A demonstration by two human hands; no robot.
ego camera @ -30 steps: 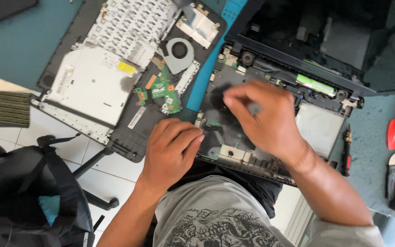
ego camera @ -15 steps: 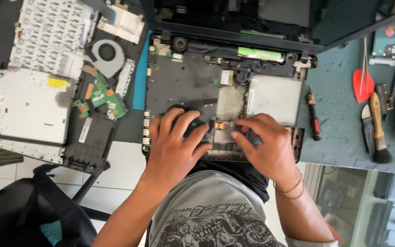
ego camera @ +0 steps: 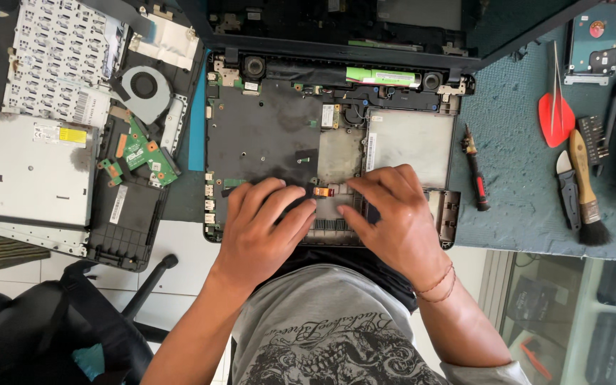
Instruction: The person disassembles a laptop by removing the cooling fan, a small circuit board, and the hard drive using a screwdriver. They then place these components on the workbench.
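Opened laptop base [ego camera: 265, 135], dark, lying flat on the teal work mat [ego camera: 529, 178], its near edge under both hands. Left hand [ego camera: 262, 232]: palm down, fingers [ego camera: 279, 199] spread and lightly curled, tips pressing the black board cover; nothing gripped. Right hand [ego camera: 393, 217]: palm down, fingers [ego camera: 376, 189] bent and close together, tips just beside a small orange connector [ego camera: 322, 192] that sits between the two hands' fingertips (whether any fingertip pinches it, I cannot tell). Beyond the right fingertips: an empty grey bay [ego camera: 411, 139]. Beyond that, along the hinge: a green stick-shaped part [ego camera: 383, 75]. Left of the left fingers, well apart: a detached panel holding a round fan [ego camera: 144, 89], a green circuit board [ego camera: 144, 151], a silver drive [ego camera: 33, 167] and an upturned keyboard [ego camera: 55, 60]. Right of the right fingers: a black-and-red screwdriver [ego camera: 476, 171], a red pick [ego camera: 556, 117], a wooden-handled brush [ego camera: 587, 189].
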